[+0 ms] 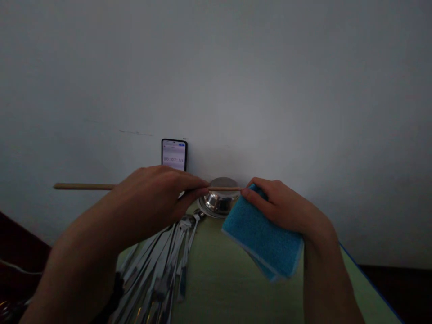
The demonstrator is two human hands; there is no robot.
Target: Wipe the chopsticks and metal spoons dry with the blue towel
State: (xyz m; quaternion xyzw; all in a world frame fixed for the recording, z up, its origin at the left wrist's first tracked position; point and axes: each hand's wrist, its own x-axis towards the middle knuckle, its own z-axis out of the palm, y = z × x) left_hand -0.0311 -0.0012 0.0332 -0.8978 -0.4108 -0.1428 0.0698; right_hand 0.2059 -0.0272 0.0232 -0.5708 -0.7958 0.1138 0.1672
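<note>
A thin wooden stick point(84, 186), like a chopstick, lies level in front of me. My left hand point(162, 189) pinches it between thumb and fingers, and its long end sticks out to the left past the wrist. At the stick's right end, my right hand point(280, 202) is closed on a folded blue cloth point(263, 234) that hangs down from the fingers. The stick's right tip meets the right thumb and the cloth. Behind the stick an upturned shiny metal bowl point(219, 202) rests by the wall, partly covered by the stick and left fingers.
A phone point(174, 155) showing a timer leans against the pale wall point(270, 90). Several metal spoons and forks point(165, 265) lie in a pile on the green table point(216, 279), partly under my left forearm. The table's blue edge point(371, 283) runs along the right.
</note>
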